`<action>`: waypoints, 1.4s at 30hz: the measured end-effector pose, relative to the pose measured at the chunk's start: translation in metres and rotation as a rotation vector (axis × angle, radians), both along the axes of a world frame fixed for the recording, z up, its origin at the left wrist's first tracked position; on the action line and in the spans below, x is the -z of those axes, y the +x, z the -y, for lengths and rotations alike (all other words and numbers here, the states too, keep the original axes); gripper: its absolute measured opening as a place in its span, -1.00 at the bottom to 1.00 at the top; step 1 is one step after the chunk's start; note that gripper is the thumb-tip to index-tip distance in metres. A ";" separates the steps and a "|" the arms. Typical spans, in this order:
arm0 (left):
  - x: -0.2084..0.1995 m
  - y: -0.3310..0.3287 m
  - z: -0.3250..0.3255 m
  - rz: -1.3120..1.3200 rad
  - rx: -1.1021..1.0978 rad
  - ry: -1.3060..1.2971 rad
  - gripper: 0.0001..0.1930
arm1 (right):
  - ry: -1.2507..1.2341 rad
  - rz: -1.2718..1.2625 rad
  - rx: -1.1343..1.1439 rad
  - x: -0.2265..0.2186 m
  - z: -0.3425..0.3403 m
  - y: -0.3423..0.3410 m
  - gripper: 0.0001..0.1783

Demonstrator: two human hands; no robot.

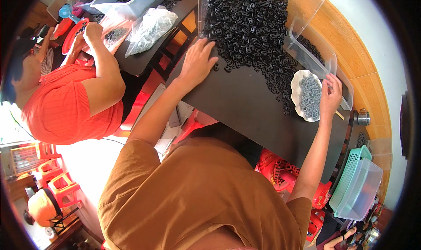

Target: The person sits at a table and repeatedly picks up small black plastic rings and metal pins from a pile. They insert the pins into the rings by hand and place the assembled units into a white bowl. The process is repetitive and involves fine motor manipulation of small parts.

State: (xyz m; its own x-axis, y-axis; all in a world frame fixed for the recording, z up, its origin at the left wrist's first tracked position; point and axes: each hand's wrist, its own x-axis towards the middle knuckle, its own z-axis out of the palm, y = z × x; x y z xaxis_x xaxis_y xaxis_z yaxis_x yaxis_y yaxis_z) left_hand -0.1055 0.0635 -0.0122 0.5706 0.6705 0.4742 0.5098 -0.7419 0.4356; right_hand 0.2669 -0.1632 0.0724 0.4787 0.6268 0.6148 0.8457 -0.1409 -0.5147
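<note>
Dish [295,92] partly hidden by right hand [331,95], grip unclear; left hand [197,64] loosely spread.

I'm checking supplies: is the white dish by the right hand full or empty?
Not empty: small grey pieces cover most of the white dish, leaving its rim bare. I cannot tell how deep.

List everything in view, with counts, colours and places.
Two-holed pieces: many, black, heaped at table's far side
Table: one, dark, centre
Containers: several, transparent, around the heap
Dish: one, cream, right
Bits: many, grey, in dish
Cup: one, silver, far right
Basket: one, green, lower right
Tub: one, transparent, against basket
Bag: one, whitish, left table
Bins: several, pale, upper left
Stools: several, red, lower left
Co-workers: several, nearest in red, left
Others: unclear
Shirt: one, brown, centre
Left hand: one, bare, at heap's left edge
Right hand: one, bare, beside dish
</note>
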 end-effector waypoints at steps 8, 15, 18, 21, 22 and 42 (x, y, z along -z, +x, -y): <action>-0.002 0.007 0.030 -0.037 0.140 -0.045 -0.52 | -0.027 0.136 -0.011 0.018 0.010 -0.028 -0.80; 0.003 -0.011 0.003 -0.090 -0.032 0.072 -0.49 | -0.027 0.105 0.013 0.024 0.021 -0.027 -0.80; 0.006 -0.008 0.000 -0.158 -0.045 0.135 -0.46 | -0.024 0.122 0.005 0.028 0.020 -0.028 -0.80; 0.006 -0.005 0.000 -0.206 -0.064 0.162 -0.44 | -0.033 0.070 0.024 0.029 0.019 -0.035 -0.79; 0.006 -0.004 0.001 -0.217 -0.073 0.167 -0.44 | -0.035 0.077 0.020 0.031 0.020 -0.034 -0.79; 0.009 -0.002 0.002 -0.138 -0.073 0.119 -0.40 | -0.066 0.166 0.033 0.042 0.024 -0.037 -0.84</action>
State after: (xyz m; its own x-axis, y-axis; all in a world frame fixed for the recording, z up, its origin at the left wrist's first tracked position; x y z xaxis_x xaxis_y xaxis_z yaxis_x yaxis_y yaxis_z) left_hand -0.1078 0.0614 -0.0207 0.5873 0.6565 0.4733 0.6129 -0.7427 0.2696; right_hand 0.2303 -0.1875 0.0308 0.3949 0.6544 0.6448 0.9126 -0.1988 -0.3572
